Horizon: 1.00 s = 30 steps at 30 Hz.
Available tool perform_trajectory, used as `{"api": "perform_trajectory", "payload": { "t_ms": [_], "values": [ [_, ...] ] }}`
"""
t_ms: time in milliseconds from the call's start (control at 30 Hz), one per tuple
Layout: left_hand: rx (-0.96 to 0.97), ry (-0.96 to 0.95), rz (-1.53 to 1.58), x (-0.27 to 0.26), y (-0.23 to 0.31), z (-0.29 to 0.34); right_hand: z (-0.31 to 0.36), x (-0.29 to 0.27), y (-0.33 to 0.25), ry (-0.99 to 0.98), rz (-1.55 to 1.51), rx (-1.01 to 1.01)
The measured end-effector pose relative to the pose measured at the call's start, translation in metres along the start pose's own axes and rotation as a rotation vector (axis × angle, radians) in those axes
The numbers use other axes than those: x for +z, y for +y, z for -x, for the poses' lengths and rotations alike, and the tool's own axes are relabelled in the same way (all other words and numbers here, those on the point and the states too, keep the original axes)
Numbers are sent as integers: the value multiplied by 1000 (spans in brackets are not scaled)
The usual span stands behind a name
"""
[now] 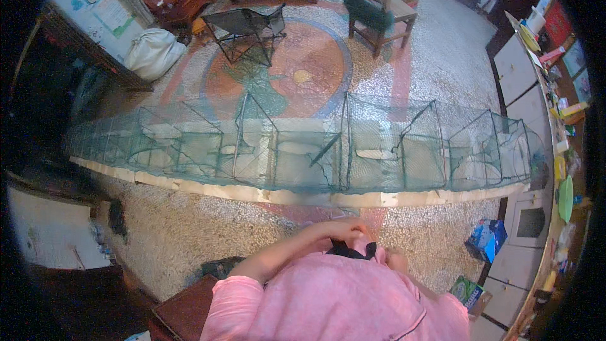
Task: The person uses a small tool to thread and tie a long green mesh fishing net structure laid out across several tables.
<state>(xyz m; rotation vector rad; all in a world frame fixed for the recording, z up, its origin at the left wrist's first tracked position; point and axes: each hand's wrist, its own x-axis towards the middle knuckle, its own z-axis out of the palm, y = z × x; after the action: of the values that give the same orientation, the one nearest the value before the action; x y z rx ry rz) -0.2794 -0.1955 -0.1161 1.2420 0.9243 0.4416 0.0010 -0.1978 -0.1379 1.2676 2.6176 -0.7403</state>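
My left hand (348, 230) is drawn in close before my chest, its fingers curled; whatever they hold is hidden. Just below it lies a black strap-like piece (353, 252), and I cannot tell whether my fingers grip it. Close by on the right, my right hand (394, 259) is mostly hidden by my pink shirt, so its fingers do not show. Beyond both hands, a long green mesh net trap (309, 151) with several dark rectangular frames stretches from left to right. Along its near side runs a long pale strip (353, 199). Neither hand touches the net.
Farther off stand a dark folding stool (243, 25) and a wooden chair (379, 16). A white sack (151, 53) leans at the far left. White cabinets (514, 66) with a cluttered top line the right side, with a blue box (486, 240) and a green box (467, 293) beside them.
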Motion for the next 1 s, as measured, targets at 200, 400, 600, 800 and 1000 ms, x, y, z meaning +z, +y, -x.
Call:
{"api": "perform_trajectory", "payload": {
  "t_ms": [200,400,600,800,1000],
  "values": [
    [-7,267,-67,-14,12,56,-36,55,-23,53,53,497],
    [-8,403,-82,-27,44,105,-10,-62,-24,-681,-117,18],
    [8,523,-80,-25,62,143,-67,-217,-127,-9,-676,-32],
    [31,481,-14,-23,82,160,-148,-231,-229,505,-160,-685],
    [95,550,97,-21,69,184,-193,-219,-239,411,238,-826]
  ]
}}
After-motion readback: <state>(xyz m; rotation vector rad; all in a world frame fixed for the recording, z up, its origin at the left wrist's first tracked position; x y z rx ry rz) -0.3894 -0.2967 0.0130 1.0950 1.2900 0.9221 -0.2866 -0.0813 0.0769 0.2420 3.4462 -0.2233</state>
